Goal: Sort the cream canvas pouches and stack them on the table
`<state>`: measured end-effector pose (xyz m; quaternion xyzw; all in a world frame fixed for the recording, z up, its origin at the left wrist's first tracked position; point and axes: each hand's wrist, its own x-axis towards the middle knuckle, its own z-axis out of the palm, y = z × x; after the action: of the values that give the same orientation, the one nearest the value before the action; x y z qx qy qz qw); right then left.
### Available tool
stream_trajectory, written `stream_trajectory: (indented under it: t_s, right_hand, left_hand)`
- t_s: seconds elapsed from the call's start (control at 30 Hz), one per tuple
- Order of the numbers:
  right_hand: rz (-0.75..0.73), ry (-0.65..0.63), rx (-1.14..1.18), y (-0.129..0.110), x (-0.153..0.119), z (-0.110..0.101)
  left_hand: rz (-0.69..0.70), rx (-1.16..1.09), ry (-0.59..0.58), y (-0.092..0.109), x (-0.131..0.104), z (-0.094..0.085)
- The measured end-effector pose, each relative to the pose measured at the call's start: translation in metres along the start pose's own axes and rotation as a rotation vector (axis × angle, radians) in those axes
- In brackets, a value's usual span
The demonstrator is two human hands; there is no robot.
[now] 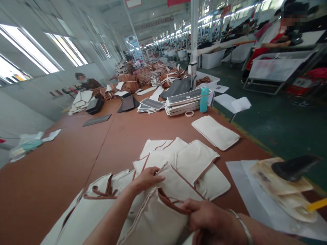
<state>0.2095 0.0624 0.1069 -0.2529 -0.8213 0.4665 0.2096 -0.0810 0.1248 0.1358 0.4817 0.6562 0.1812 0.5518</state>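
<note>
Cream fabric bag pieces with brown edging lie in an overlapping heap (196, 160) in front of me. My left hand (148, 178) reaches over the heap, its fingers and thumb closed at the corner of a brown-edged cream panel (170, 180). Nearer to me, my right hand (204, 214) grips the brown-trimmed opening of a cream fabric bag (153, 217), which is tilted, with its lower part cut off by the frame. The right fingertips are partly hidden by the bag's edge. More cream bags (84, 214) with brown straps lie left of my left forearm.
A single cream piece (216, 132) lies beyond the heap. Further back are stacked grey panels (184, 100), a tape roll (189, 113) and a turquoise bottle (204, 99). At right, a stained holder (281, 190) with a black object rests on white sheets. Co-workers sit farther off.
</note>
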Motion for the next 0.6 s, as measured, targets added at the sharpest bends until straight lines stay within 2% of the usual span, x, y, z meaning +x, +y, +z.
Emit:
stream_trajectory:
  t_s: [0.07, 0.1, 0.2, 0.3, 0.4, 0.53, 0.6]
  right_hand:
    - [-0.092, -0.003, 0.069, 0.013, 0.016, 0.001]
    - [-0.109, 0.049, 0.1, 0.02, 0.024, 0.003]
    - [-0.03, 0.293, 0.137, 0.037, 0.035, 0.014]
    - [0.057, 0.406, 0.074, 0.04, 0.03, 0.025]
    - [0.11, 0.418, 0.106, 0.036, 0.024, 0.027]
    - [0.309, 0.318, 0.348, 0.036, 0.018, 0.02]
    - [0.356, 0.256, 0.3, 0.037, 0.012, 0.019]
  left_hand:
    - [0.019, -0.056, -0.05, 0.0, 0.001, 0.008]
    - [0.033, -0.091, -0.076, 0.0, -0.002, 0.012]
    - [0.079, -0.191, -0.14, 0.0, -0.017, 0.02]
    - [0.088, -0.254, -0.164, -0.004, -0.033, 0.019]
    - [0.066, -0.293, -0.173, -0.008, -0.045, 0.016]
    - [0.037, -0.299, -0.23, -0.008, -0.06, 0.016]
    - [0.015, -0.28, -0.298, -0.005, -0.068, 0.015]
